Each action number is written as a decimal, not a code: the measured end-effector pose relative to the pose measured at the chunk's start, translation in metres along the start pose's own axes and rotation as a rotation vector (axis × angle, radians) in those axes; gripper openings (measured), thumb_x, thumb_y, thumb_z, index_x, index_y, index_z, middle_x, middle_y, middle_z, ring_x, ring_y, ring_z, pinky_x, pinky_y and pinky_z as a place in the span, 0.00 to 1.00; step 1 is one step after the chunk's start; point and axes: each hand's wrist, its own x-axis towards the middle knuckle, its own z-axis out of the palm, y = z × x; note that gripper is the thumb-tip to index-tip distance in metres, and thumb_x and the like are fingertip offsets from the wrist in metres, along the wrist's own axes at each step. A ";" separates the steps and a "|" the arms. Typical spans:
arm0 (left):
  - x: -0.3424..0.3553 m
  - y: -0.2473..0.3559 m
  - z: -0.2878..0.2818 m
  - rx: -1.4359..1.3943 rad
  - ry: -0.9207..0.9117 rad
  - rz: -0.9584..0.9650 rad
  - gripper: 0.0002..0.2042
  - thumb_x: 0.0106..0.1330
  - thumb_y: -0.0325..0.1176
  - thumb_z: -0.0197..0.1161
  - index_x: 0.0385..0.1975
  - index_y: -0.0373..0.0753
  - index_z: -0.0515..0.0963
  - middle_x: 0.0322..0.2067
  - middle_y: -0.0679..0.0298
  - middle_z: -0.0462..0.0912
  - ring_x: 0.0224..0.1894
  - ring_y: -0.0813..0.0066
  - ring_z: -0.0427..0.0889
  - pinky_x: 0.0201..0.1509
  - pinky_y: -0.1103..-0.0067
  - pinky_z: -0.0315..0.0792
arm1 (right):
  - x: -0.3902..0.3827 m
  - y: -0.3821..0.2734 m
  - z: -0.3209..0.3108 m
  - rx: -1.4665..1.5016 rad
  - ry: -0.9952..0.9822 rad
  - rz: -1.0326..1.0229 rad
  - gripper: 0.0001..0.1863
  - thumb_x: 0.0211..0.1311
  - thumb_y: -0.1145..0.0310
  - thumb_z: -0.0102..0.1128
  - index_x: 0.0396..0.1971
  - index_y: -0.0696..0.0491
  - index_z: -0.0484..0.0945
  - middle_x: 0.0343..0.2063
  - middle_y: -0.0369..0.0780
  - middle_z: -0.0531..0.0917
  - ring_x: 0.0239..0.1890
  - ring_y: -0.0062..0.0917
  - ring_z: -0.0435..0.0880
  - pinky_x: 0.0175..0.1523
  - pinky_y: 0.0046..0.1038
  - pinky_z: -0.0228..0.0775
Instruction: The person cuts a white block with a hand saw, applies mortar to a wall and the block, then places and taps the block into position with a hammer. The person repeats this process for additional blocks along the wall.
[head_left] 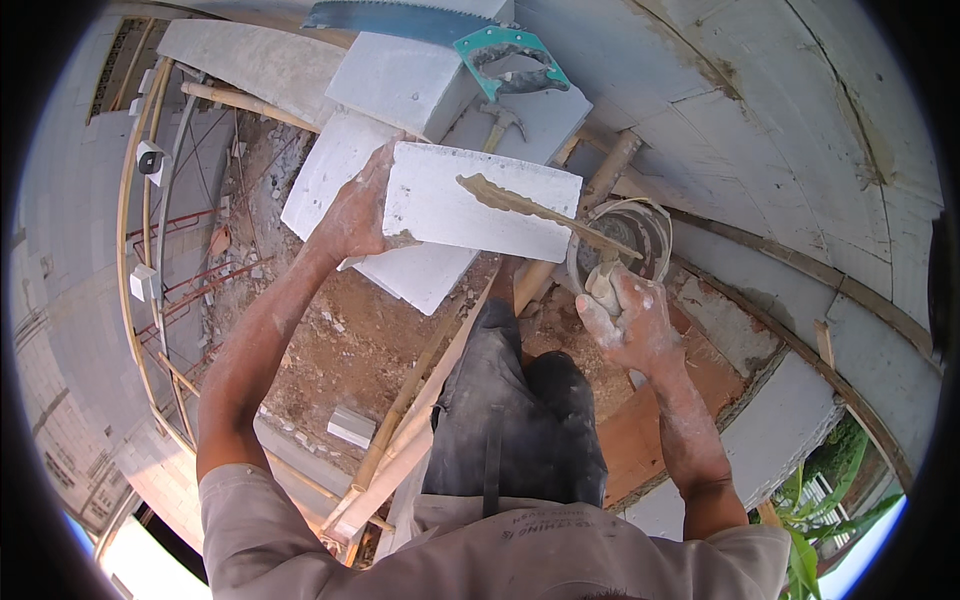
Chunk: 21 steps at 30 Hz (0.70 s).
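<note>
A white lightweight block [480, 225] is gripped at its left end by my dusty left hand [365, 200], above other white blocks [420, 280]. My right hand [625, 320] is closed on the handle of a mortar-smeared trowel [540, 212], whose blade lies along the held block's face, reaching from its upper middle to past its right end. A bucket of grey mortar [642, 245] stands beneath the trowel, beside the block. Behind, a hammer [505, 122] lies near a hand saw with a teal handle [515, 40].
Bamboo poles [615, 165] and long timbers [395, 440] run around my legs over rubble and soil [330, 370]. A block wall [780, 120] rises on the right. A long grey board [240, 60] lies at the back left, and a timber frame [130, 250] stands along the left.
</note>
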 end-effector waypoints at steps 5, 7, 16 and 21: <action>0.002 0.006 -0.003 -0.012 -0.005 -0.016 0.58 0.44 0.50 0.76 0.72 0.40 0.45 0.69 0.48 0.56 0.68 0.45 0.62 0.70 0.62 0.61 | 0.055 -0.027 -0.009 -0.403 -0.078 -0.124 0.17 0.60 0.58 0.63 0.32 0.58 0.73 0.25 0.46 0.82 0.26 0.41 0.83 0.30 0.39 0.74; -0.001 0.007 -0.003 -0.018 0.031 -0.054 0.58 0.43 0.49 0.77 0.72 0.40 0.46 0.69 0.48 0.57 0.67 0.45 0.64 0.69 0.63 0.62 | 0.063 -0.027 -0.006 -0.443 -0.074 -0.099 0.15 0.61 0.60 0.62 0.30 0.59 0.73 0.23 0.48 0.81 0.25 0.44 0.82 0.32 0.40 0.73; 0.002 0.012 -0.004 0.013 -0.047 -0.116 0.61 0.42 0.51 0.76 0.71 0.31 0.41 0.64 0.39 0.63 0.61 0.42 0.71 0.65 0.65 0.67 | 0.003 0.022 -0.010 -0.302 -0.004 0.090 0.16 0.61 0.61 0.61 0.25 0.59 0.71 0.20 0.51 0.78 0.25 0.49 0.80 0.31 0.44 0.70; 0.004 0.002 -0.004 -0.016 -0.071 -0.137 0.61 0.41 0.47 0.76 0.71 0.32 0.39 0.61 0.38 0.67 0.58 0.41 0.74 0.63 0.64 0.70 | -0.017 0.022 0.009 -0.305 0.086 0.140 0.16 0.63 0.60 0.60 0.28 0.59 0.74 0.22 0.50 0.80 0.25 0.48 0.80 0.31 0.43 0.70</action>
